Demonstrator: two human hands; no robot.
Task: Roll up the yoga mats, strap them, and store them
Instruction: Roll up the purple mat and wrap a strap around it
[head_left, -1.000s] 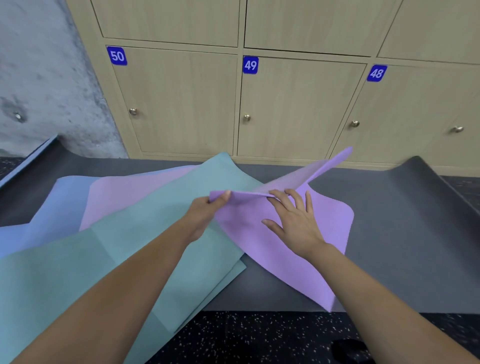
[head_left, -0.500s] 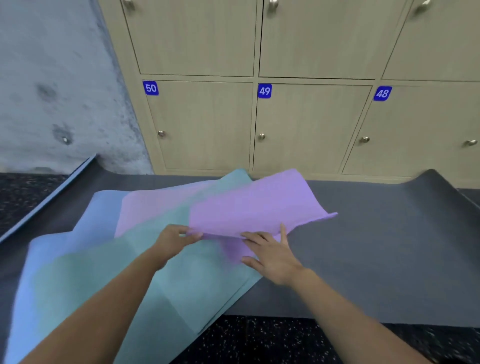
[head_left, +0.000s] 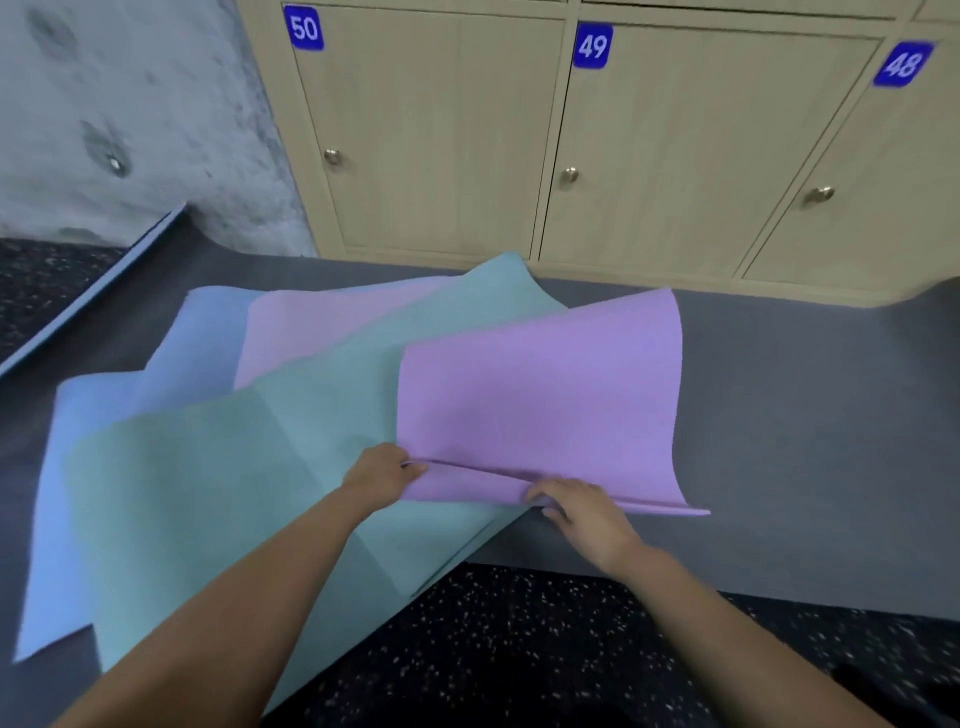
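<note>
- The purple mat (head_left: 540, 395) is lying on top of the pile, doubled over on itself. Its free end is curving upward toward the lockers (head_left: 675, 156).
- The left hand (head_left: 382, 470) is pinching the near left corner of the fold, with thumb and fingers pressed together on the doubled layers.
- The right hand (head_left: 584, 512) is gripping the near edge farther right. Its fingers are curling onto the edge, and their tips are hard to make out.
- The teal mat (head_left: 234, 467) is lying directly beneath the purple mat. A paler purple mat (head_left: 322, 332) and a blue mat (head_left: 104, 415) are fanning out under it to the left.
- The grey mat (head_left: 805, 441) is carrying the whole pile on the speckled floor (head_left: 519, 649).
- Locker doors numbered 50, 49 and 48 are standing just behind the pile, and a concrete wall (head_left: 130, 104) is adjoining them on the left.
- The left forearm is covering the teal mat's near end.
- The frame is cutting off the grey mat on both sides.
- Blur is softening the mat edges.
</note>
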